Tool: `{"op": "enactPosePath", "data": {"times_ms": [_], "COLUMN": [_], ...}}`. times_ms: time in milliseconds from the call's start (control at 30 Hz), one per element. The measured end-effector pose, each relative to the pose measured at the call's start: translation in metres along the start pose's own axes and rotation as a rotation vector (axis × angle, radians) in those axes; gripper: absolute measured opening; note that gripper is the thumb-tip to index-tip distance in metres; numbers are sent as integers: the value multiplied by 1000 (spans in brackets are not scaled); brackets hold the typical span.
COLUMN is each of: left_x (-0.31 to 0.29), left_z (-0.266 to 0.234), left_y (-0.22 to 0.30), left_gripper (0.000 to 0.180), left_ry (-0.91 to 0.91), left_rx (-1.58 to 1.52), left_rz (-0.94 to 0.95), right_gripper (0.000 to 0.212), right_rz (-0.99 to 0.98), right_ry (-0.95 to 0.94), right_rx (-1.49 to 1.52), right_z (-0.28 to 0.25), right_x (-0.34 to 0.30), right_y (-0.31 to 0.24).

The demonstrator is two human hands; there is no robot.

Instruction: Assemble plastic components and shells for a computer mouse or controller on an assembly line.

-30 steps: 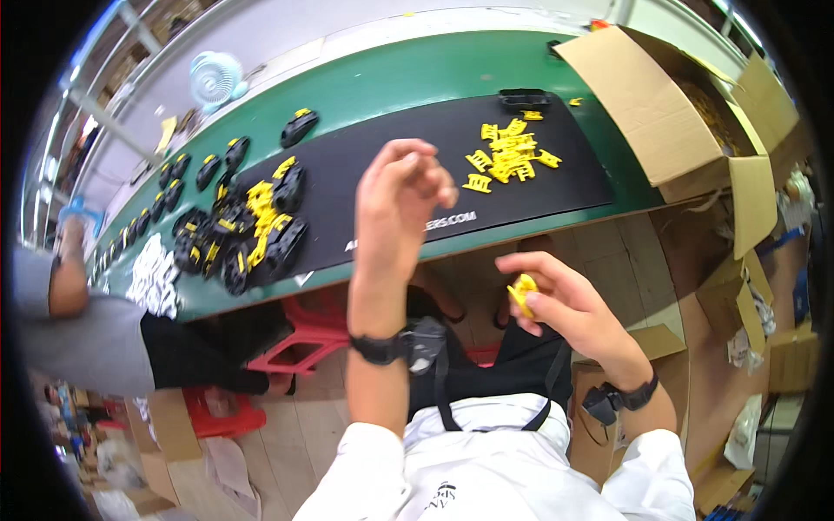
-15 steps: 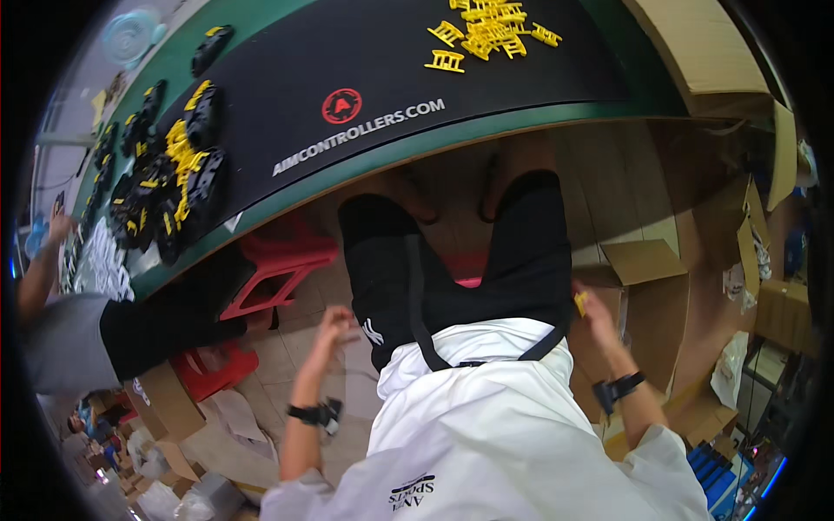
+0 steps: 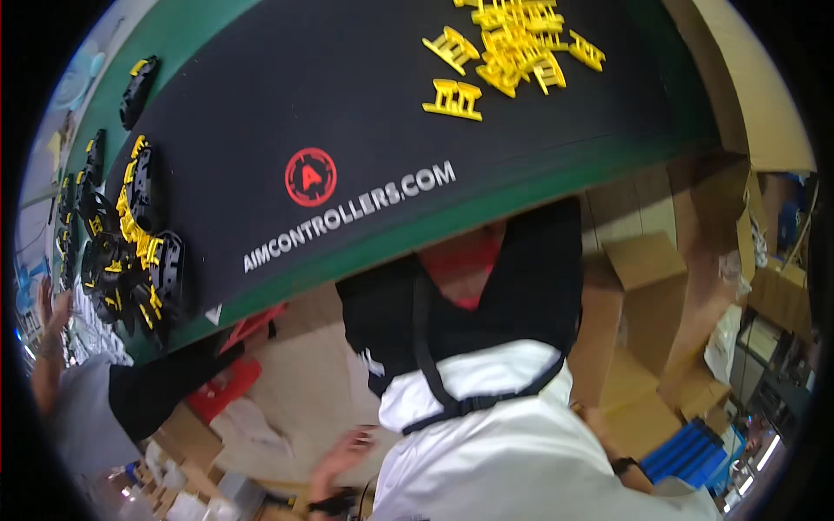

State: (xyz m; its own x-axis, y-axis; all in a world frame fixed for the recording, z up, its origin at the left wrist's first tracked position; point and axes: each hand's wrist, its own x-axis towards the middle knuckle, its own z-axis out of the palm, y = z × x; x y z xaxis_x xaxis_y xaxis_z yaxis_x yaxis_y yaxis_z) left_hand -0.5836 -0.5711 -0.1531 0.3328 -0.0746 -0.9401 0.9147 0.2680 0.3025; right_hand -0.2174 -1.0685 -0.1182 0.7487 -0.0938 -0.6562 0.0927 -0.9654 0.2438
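Green along its edges, the table (image 3: pixel 187 39) carries a black mat (image 3: pixel 365 95) with one round red emblem (image 3: pixel 311 177), while a co-worker (image 3: pixel 78 408) sits at the far left. Yellow clips (image 3: pixel 512 43) lie heaped on the far part of the mat, well apart from both hands — ahead and to the right of the left hand (image 3: pixel 347 451), and straight ahead of the right. Low beside the white shirt (image 3: pixel 486 443), the left hand's fingers are loosely curled, half open and empty as far as the blur shows. Mostly hidden at the shirt's other side is the right hand (image 3: pixel 595 427); whether its fingers are open or gripping something, I cannot tell. Three clips lie singly around the heap, whose tangle defies counting. One black shell (image 3: pixel 139 91) lies apart at the left — beyond a crowded cluster of more black-and-yellow shells.
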Motion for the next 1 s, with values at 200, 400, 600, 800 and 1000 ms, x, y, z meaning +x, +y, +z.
{"op": "enactPosePath", "data": {"times_ms": [200,400,600,800,1000], "left_x": [-96,-119,-75,-57,-29], "left_z": [-100,-75,-58,-76,-60], "left_y": [274,393,431,443,464], "left_gripper": [31,19,21,18,9], "left_ry": [337,5,-178,435,1457], "left_rx": [-120,-415,-984,-1014,-72], "left_rz": [1058,1775,1757,1737,1697], "right_gripper": [16,27,13,19,25], "right_rz": [-728,-1565,-1735,-1693,-1392], "right_ry": [-136,-278,-521,-660,-611], "right_rx": [1159,1094,724,808,1010], "right_z": [-270,-309,-254,-247,-252], "right_x": [50,-37,-81,-83,-84], "right_y": [-257,-353,-418,-416,-421]}}
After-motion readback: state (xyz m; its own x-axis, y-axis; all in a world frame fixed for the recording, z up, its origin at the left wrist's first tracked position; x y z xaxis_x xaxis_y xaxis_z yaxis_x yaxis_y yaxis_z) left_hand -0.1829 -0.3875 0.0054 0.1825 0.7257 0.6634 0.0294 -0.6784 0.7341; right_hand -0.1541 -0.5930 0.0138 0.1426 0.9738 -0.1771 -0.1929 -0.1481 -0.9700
